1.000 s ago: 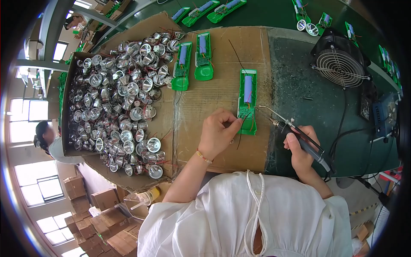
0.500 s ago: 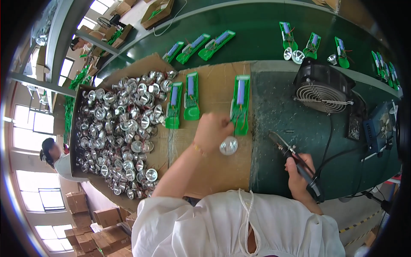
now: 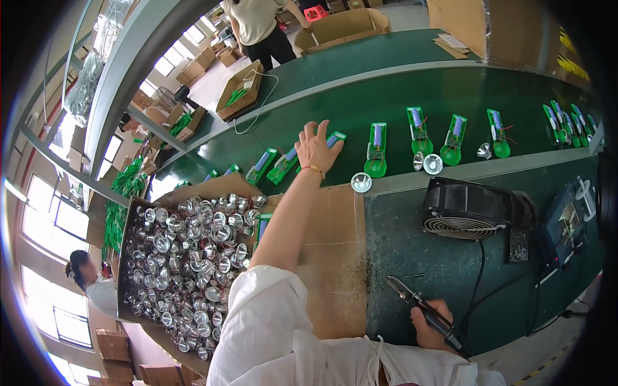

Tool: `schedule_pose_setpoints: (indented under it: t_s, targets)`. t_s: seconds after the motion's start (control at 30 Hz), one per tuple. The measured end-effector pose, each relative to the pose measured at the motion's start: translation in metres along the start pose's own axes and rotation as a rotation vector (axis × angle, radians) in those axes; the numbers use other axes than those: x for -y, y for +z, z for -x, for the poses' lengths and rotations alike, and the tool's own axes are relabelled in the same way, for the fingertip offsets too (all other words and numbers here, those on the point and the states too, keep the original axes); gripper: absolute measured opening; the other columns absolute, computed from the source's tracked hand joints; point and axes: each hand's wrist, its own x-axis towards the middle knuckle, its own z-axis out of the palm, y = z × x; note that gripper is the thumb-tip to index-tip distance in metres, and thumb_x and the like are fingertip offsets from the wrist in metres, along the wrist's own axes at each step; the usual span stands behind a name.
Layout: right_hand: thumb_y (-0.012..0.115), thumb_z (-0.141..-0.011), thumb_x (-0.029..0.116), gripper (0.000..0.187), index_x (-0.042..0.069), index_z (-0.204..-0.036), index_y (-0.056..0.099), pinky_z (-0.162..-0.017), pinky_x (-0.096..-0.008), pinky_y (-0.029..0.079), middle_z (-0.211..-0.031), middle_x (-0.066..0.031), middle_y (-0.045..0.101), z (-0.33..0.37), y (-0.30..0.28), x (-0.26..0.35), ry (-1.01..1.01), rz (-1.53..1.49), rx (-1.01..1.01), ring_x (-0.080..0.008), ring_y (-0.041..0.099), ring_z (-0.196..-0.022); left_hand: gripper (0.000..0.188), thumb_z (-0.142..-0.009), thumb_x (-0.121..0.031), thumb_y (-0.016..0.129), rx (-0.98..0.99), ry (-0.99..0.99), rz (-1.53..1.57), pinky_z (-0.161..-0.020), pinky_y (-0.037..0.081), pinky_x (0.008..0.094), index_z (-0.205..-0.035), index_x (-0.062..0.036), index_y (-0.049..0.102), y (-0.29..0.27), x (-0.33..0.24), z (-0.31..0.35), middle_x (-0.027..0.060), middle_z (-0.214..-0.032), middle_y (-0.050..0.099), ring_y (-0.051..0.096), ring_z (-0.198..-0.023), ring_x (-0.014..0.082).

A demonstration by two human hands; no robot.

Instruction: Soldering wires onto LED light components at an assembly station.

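Observation:
My left hand (image 3: 314, 152) is stretched out over the far green work surface, fingers spread and nothing held. It lies over a green plastic casing (image 3: 336, 138) with a blue battery cell; whether it touches the casing I cannot tell. To its right, another green casing (image 3: 376, 149) lies beside a silver lamp reflector (image 3: 361, 183). My right hand (image 3: 430, 325) is closed around a soldering iron (image 3: 439, 323), its tip pointing up and left above the dark mat. Partly behind my left forearm, a green casing (image 3: 262, 225) shows on the cardboard.
A cardboard box (image 3: 126, 257) full of silver reflectors stands at left. A black fan (image 3: 467, 206) with a wire grille and a blue soldering station (image 3: 557, 225) are at right, with cables across the mat. More casings line the belt (image 3: 309, 109). Other people stand beyond.
My left hand has moved away from the casing on the cardboard, reaching far forward and opening. A casing with its reflector now lies on the belt. The view has shifted; my right hand keeps the iron.

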Motion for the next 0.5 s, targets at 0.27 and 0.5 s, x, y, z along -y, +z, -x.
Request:
schedule_pose_setpoints:
  t_s: [0.27, 0.5]
  targets:
    - [0.069, -0.074, 0.013, 0.020, 0.003, -0.081, 0.054, -0.051, -0.0267, 0.044, -0.064, -0.0065, 0.060, 0.008, 0.004, -0.017, 0.034, -0.020, -0.078, -0.0114, 0.056, -0.055, 0.051, -0.079, -0.030, 0.054, 0.485, 0.007, 0.021, -0.083, 0.045, 0.0413, -0.126, -0.0147, 0.046, -0.024, 0.011, 0.030, 0.0192, -0.104, 0.053, 0.056, -0.094, 0.0353]
    - [0.062, -0.081, 0.011, 0.015, 0.002, -0.087, 0.052, -0.052, -0.0232, 0.044, -0.063, -0.0051, 0.057, 0.001, 0.007, 0.004, 0.074, -0.145, -0.026, -0.0087, 0.054, -0.055, 0.048, -0.075, -0.017, 0.059, 0.255, 0.075, 0.234, -0.072, 0.049, 0.0385, -0.121, -0.0094, 0.048, -0.121, -0.038, 0.210, 0.0143, -0.107, 0.046, 0.054, -0.091, 0.0312]
